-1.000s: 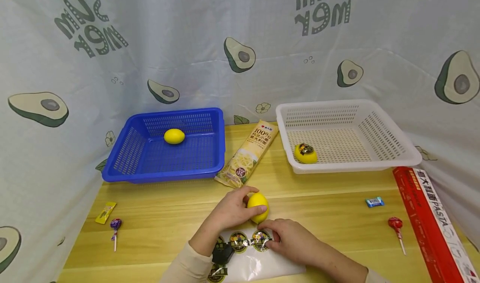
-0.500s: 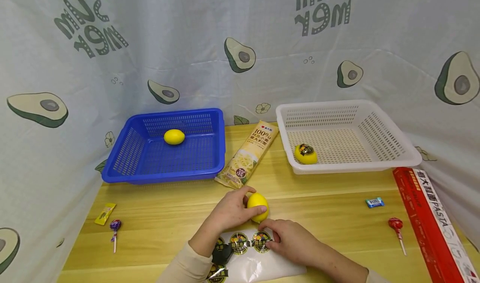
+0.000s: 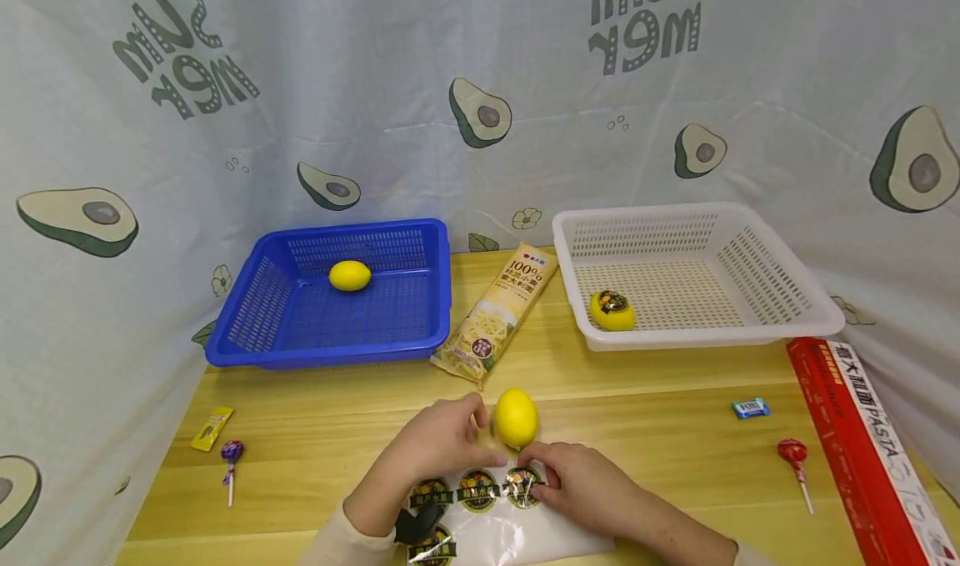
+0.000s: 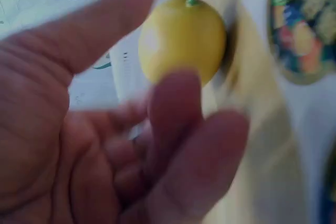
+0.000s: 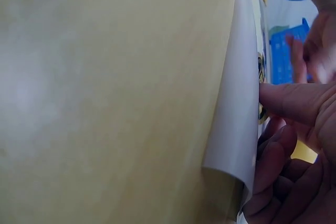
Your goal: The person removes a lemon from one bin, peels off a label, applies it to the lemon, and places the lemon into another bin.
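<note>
A yellow lemon (image 3: pixel 516 418) stands upright on the table just behind a white sticker sheet (image 3: pixel 517 537). My left hand (image 3: pixel 438 439) is beside the lemon on its left, its fingers apart and loosely bent; the left wrist view shows a gap between them and the lemon (image 4: pixel 184 38). With thumb and forefinger, my right hand (image 3: pixel 588 484) pinches at a round black-and-gold sticker (image 3: pixel 519 493) near the sheet's far edge. In the right wrist view the thumb (image 5: pixel 294 100) lies on the sheet, whose near edge (image 5: pixel 231 135) lifts in a curl.
A blue basket (image 3: pixel 322 356) holding another lemon (image 3: pixel 349 275) stands back left. Back right is a white basket (image 3: pixel 705 337) with a stickered lemon (image 3: pixel 611 320). A pasta packet (image 3: pixel 498 312) lies between them. Candies and lollipops flank the sides; a red pasta box (image 3: pixel 840 433) lies far right.
My left hand has let go of the lemon and drawn back to the left and toward me. The lemon stays standing. My right hand has kept its place at the sticker.
</note>
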Demonstrator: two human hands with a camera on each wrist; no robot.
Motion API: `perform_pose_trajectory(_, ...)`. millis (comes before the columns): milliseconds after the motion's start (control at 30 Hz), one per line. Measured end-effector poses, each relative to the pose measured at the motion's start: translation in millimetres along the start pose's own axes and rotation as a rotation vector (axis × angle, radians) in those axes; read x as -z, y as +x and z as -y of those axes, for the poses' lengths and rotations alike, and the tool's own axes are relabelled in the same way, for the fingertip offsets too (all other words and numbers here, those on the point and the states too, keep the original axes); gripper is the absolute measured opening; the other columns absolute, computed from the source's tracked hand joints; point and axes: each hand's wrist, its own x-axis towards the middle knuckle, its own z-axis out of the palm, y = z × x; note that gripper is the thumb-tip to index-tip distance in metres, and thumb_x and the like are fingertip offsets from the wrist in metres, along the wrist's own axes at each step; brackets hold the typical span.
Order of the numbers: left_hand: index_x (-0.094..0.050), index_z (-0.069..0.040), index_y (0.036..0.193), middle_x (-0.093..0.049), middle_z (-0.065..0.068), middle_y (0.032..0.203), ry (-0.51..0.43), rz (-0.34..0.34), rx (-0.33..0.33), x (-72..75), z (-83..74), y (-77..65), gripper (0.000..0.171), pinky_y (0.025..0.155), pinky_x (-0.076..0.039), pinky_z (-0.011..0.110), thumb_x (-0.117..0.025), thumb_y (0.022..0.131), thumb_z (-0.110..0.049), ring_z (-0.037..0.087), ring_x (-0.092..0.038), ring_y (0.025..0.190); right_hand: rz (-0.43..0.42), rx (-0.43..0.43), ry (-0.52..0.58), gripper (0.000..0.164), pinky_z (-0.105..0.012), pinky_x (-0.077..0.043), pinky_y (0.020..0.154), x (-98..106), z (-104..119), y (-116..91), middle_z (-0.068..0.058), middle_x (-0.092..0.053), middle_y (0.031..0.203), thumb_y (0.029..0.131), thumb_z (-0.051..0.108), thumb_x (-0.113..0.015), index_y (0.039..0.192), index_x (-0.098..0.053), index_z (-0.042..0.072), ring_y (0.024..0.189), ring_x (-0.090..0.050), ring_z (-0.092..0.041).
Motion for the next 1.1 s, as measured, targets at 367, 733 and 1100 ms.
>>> perform_pose_trajectory(367,-0.066,-0.021,0.091,-0.058,-0.011,0.058,-0.096,0.288,-0.057,-17.8,17.1,-0.5,0.029,0.045,-0.044,0.02,-0.085,0.077,-0.006,0.003,-0.052,0.042,-0.087,0.1,-0.078,0.014,-0.016,-0.034,0.054,-3,1,2,0.019,-0.043,0.066,0.089,0.019,-0.078,0.088,-0.066,0.027,0.059,-0.036,0.006)
perform_pose_trajectory(733,-0.065,-0.022,0.089,-0.058,-0.01,0.058,-0.095,0.278,-0.026,-18.8,15.3,-1.2,0.03,0.045,-0.044,0.02,-0.085,0.077,-0.003,0.004,-0.052,0.042,0.035,0.059,0.237,0.01,-0.016,-0.037,0.052,24,7,0,0.014,-0.048,0.066,0.093,0.018,-0.073,0.087,-0.068,0.022,0.058,-0.042,0.004)
perform_pose_trajectory(1100,-0.067,-0.015,0.099,-0.063,-0.006,0.066,-0.239,0.248,-0.063,-12.2,15.4,-2.1,0.021,0.047,-0.048,0.021,-0.083,0.085,-0.017,0.008,-0.057,0.046,0.014,-0.1,0.696,0.023,-0.027,-0.057,0.057,46,1,8,-0.007,-0.063,0.08,0.099,0.015,-0.065,0.104,-0.057,-0.005,0.067,-0.065,-0.013)
